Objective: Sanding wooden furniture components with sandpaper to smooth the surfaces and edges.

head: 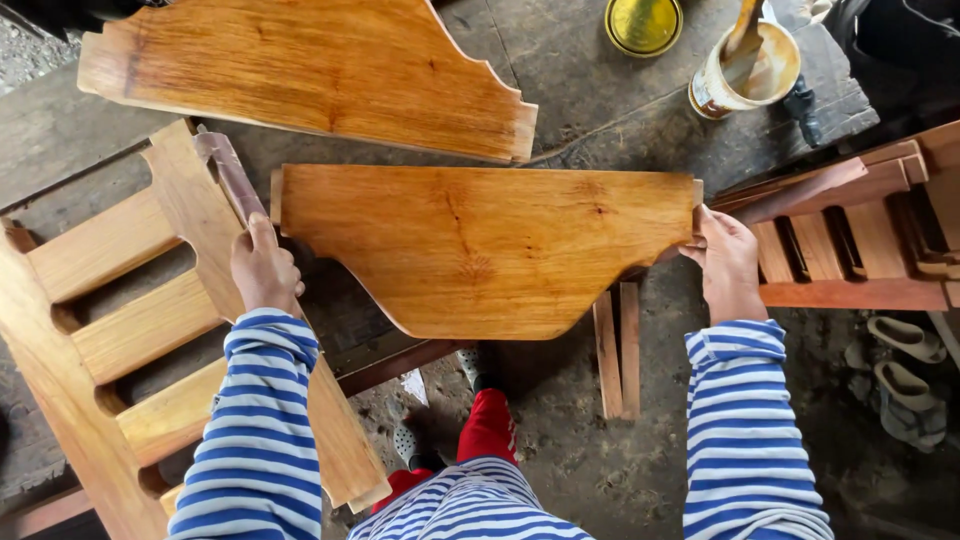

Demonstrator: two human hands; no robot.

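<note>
Two hands holding a curved wooden panel

Both hands are gripping the glossy orange-brown panel (480,245) by its ends above the dark table (590,85); the left hand (265,268) is curling shut at its left edge, beside a slatted frame (130,320); the right hand (728,262) is pinching its right end; a second panel (310,70) is lying beyond, near an open varnish can (745,68).
</note>
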